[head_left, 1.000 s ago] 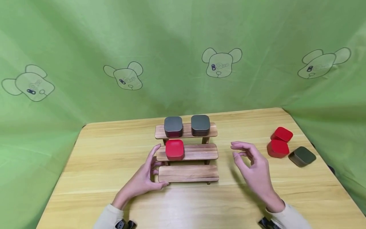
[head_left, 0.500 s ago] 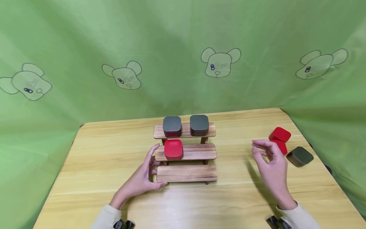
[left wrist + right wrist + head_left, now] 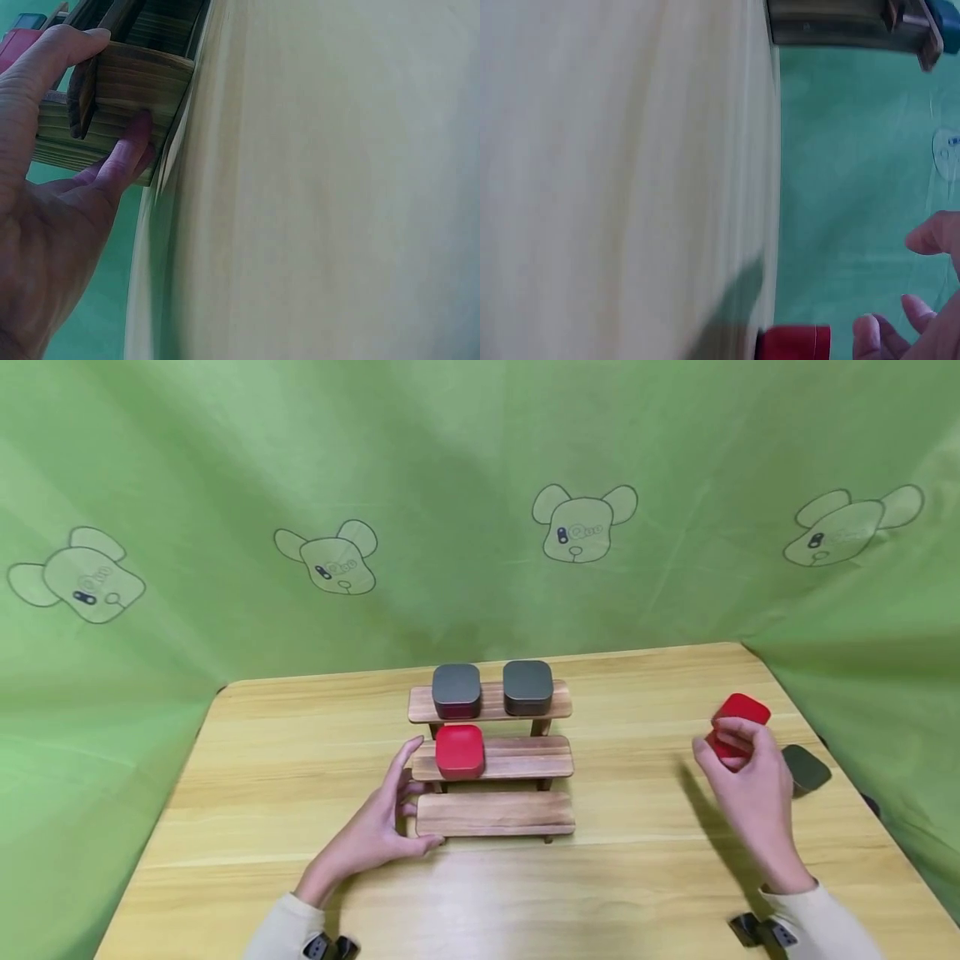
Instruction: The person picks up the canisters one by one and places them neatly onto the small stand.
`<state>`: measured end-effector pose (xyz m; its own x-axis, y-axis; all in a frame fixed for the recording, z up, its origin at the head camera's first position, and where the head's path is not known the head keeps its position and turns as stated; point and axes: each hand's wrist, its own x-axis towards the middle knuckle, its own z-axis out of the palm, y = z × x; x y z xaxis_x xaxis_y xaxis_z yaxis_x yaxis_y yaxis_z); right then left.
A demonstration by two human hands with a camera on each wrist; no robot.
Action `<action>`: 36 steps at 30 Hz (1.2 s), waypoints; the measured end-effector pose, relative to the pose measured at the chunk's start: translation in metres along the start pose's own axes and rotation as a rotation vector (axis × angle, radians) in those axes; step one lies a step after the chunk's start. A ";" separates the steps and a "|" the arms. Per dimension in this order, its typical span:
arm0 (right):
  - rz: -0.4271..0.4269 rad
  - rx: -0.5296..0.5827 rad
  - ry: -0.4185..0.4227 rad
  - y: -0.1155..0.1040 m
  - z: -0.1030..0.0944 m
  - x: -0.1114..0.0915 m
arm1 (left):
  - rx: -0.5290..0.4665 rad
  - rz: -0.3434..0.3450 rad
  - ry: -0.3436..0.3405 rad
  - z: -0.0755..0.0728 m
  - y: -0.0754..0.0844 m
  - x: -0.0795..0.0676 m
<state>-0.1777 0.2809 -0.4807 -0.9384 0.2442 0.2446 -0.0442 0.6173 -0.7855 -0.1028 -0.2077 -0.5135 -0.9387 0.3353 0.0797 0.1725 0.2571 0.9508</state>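
My left hand [image 3: 371, 839] holds the left end of a three-step wooden display stand [image 3: 495, 816]. In the left wrist view, its thumb lies on one edge and its fingers touch the side panel [image 3: 142, 79]. On the middle step sits a red tin [image 3: 460, 753]. My right hand [image 3: 757, 802] hovers over the nearer of two red tins [image 3: 722, 747], partly hiding it. The right wrist view shows that hand's thumb and fingers [image 3: 866, 334] spread apart with nothing between them, and a red tin [image 3: 795, 343] beside them.
Two dark grey tins, a left one [image 3: 456, 687] and a right one [image 3: 528, 685], stand on the top step. Another red tin [image 3: 752, 707] and a dark tin [image 3: 808, 768] lie at the table's right side. A green curtain [image 3: 465, 602] hangs behind the wooden table [image 3: 300, 727].
My right hand has moved from beside the stand rightwards to the red tins. The left hand stays at the stand's left end. The tins have not moved.
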 end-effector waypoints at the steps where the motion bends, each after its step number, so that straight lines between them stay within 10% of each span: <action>1: 0.008 -0.013 -0.009 0.003 -0.002 0.002 | -0.002 -0.002 -0.001 0.000 0.000 0.000; 36: 0.041 -0.280 -0.202 0.032 -0.024 0.037 | 0.007 0.005 0.000 0.001 -0.002 0.001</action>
<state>-0.2057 0.3278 -0.4826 -0.9876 0.1375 0.0764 0.0648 0.7980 -0.5991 -0.1033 -0.2069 -0.5152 -0.9377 0.3369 0.0847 0.1796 0.2615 0.9484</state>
